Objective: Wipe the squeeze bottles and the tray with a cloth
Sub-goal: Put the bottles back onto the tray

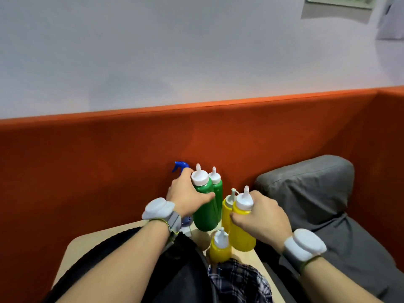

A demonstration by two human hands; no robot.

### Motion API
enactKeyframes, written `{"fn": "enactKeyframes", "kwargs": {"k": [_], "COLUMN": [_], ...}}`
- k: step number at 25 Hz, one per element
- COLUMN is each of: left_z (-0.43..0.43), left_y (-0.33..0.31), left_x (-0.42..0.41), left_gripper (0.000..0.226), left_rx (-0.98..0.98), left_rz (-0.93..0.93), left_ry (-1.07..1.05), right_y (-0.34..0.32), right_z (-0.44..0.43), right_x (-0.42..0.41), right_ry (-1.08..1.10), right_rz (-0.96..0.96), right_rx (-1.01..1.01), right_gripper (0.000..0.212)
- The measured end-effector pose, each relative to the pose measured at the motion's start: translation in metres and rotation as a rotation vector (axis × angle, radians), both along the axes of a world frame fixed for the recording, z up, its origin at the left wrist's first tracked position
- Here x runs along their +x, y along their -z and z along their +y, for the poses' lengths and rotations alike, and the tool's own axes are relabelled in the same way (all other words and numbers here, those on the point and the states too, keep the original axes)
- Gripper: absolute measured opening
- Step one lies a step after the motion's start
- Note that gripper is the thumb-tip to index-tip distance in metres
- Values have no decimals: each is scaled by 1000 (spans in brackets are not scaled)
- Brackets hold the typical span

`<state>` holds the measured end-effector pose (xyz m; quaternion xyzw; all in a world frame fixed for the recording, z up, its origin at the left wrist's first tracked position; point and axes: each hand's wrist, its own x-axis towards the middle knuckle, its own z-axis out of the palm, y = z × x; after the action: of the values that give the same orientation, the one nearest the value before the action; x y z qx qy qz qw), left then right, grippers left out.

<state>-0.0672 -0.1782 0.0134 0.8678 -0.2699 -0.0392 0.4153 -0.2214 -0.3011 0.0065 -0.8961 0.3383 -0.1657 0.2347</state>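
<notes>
The left hand (185, 193) has its fingers curled round a green squeeze bottle (204, 213), with the thumb across the front. The right hand (264, 217) has its fingers wrapped round the top of a big yellow squeeze bottle (241, 232). Both bottles are by the far edge of the tabletop (87, 243), close to its right side. Another green bottle (218, 189), a thin yellow bottle (226, 212) and a small yellow bottle (219, 250) are just beside them. The checked cloth (240, 281) lies by the near right edge, and no hand is on it. The dark shape under the arms may be the tray (179, 272), but I cannot tell for sure. I think the bottles are being picked out for wiping. Hold them firmly but do not squeeze, or sauce may come out. Keep them upright, mind the bottles next to them, and set them down near the cloth.
</notes>
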Motion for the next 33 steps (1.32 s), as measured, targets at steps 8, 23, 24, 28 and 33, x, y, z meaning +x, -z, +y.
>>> {"fn": "enactKeyframes", "kwargs": {"k": [8,23,24,28,33], "left_z": [124,210,210,203,149], "left_y": [-43,40,40,19,-37], "left_x": [53,75,75,70,70], "left_gripper": [59,69,69,77,34], "left_rx": [234,266,269,236,6], "left_rz": [-41,52,69,119,-204], "left_ry": [-4,-196,-186,-198,-170], "right_y": [-29,75,74,54,-15], "right_z": [74,146,144,126,76], "right_x": [92,165,165,156,137], "right_ry": [-351,-539,-551,-587,-476], "right_rz": [-7,160,175,194,-41], "right_rx": [49,137,148,133,13], "right_gripper": [40,71,78,92,54]}}
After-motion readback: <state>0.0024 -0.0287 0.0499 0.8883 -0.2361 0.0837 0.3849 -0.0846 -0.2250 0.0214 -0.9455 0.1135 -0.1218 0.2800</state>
